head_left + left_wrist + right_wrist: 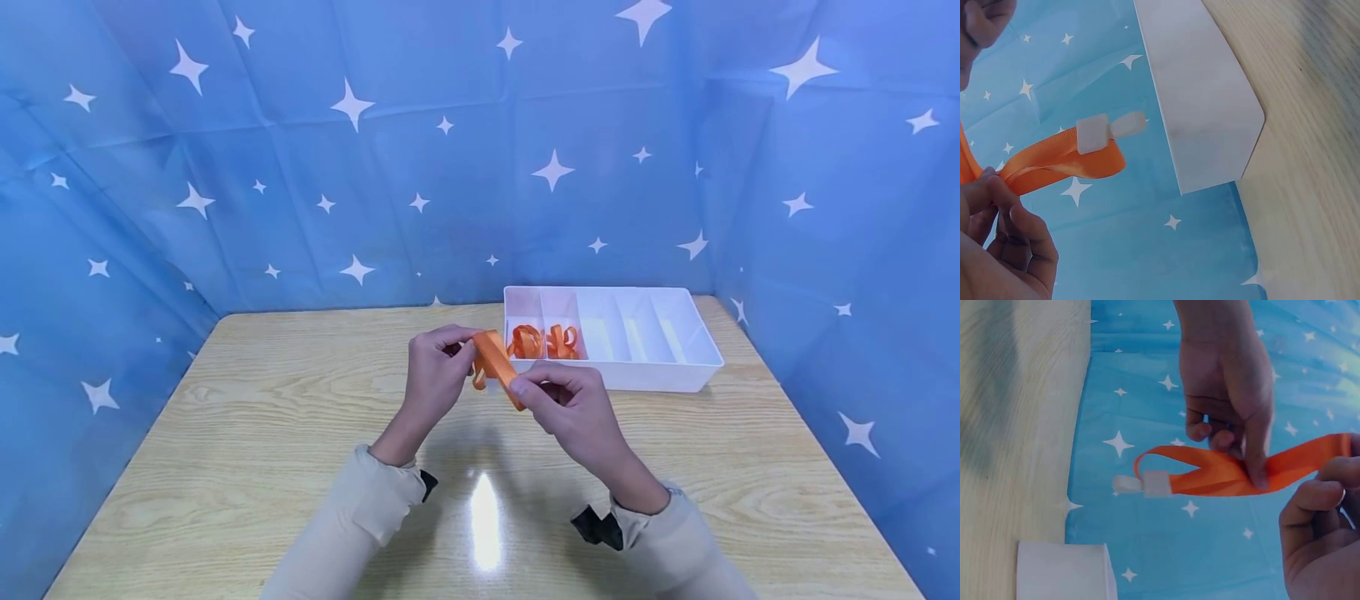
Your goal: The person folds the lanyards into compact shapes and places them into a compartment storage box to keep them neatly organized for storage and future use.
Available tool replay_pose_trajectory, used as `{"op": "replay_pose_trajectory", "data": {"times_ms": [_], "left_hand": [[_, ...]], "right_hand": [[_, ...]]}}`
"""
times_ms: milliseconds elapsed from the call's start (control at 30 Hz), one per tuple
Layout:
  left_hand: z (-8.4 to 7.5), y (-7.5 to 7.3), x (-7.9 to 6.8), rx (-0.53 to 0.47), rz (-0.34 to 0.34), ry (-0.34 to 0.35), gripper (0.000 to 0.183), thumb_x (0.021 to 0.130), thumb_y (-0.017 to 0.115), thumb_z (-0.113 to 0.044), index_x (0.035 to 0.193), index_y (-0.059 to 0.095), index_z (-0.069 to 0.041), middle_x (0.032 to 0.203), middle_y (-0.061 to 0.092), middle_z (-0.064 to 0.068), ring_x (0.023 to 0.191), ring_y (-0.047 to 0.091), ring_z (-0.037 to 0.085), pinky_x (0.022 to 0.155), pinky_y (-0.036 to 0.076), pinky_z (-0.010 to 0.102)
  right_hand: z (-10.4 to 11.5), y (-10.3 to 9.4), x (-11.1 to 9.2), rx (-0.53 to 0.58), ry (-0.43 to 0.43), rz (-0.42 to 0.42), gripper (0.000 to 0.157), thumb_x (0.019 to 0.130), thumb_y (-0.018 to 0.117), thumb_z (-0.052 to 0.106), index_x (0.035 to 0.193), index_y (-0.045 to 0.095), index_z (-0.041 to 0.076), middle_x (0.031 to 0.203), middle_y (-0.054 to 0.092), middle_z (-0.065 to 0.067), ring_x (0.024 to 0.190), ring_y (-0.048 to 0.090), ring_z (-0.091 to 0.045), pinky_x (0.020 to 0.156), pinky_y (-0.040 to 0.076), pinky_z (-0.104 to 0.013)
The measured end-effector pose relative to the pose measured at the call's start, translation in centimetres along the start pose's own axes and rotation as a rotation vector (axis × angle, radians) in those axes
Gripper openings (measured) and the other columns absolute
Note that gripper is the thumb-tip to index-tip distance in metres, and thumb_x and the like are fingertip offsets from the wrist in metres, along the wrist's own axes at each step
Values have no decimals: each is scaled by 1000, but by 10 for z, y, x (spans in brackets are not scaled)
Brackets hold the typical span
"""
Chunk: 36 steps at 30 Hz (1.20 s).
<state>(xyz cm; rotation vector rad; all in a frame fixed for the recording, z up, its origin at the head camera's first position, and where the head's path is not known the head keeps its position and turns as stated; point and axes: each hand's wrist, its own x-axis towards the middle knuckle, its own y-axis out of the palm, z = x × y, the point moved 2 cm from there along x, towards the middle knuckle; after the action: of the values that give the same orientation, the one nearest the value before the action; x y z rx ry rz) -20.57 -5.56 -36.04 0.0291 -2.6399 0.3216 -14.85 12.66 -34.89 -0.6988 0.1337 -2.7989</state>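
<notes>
An orange lanyard (495, 362) is stretched between my two hands above the table. My left hand (437, 373) pinches it between thumb and fingers near the upper left end. The thumb and fingers of my right hand (573, 408) grip the lower right end. In the left wrist view a white plastic fitting (1092, 134) joins the strap's hanging loop, with a short pale tab beyond it. The right wrist view shows the same fitting (1157, 484) beyond my left hand (1229, 394), on the side away from my right hand (1329, 531).
A white divided box (615, 375) stands at the table's back right, just behind my hands. Coiled orange lanyards (527, 342) lie in its leftmost compartment, more orange lanyards (562, 342) in the one beside it. A blue star-patterned cloth (450, 150) hangs behind the wooden table (285, 417).
</notes>
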Motion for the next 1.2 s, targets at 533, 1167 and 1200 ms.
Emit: {"op": "replay_pose_trajectory", "data": {"times_ms": [533, 1167, 1200], "left_hand": [[-21, 2, 8, -55, 7, 67, 12, 93, 67, -1, 96, 79, 1, 72, 65, 11, 55, 52, 17, 50, 45, 22], [-39, 10, 1, -76, 82, 127, 10, 91, 69, 2, 95, 78, 3, 81, 71, 10, 53, 52, 17, 51, 47, 23], [-40, 11, 1, -80, 82, 131, 10, 91, 69, 1, 95, 78, 3, 80, 70, 10, 52, 51, 16, 50, 46, 23]], "right_hand": [[-20, 3, -4, 143, 249, -87, 29, 89, 74, 7, 114, 62, -1, 66, 66, -4, 39, 39, -14, 36, 32, -29], [-38, 7, -2, 35, 350, -119, 66, 85, 81, 18, 142, 53, 1, 68, 69, -9, 40, 48, -23, 40, 40, -29], [-38, 7, -1, 33, 344, -116, 64, 85, 81, 17, 141, 53, 0, 69, 69, -10, 40, 48, -23, 40, 40, -29]]}}
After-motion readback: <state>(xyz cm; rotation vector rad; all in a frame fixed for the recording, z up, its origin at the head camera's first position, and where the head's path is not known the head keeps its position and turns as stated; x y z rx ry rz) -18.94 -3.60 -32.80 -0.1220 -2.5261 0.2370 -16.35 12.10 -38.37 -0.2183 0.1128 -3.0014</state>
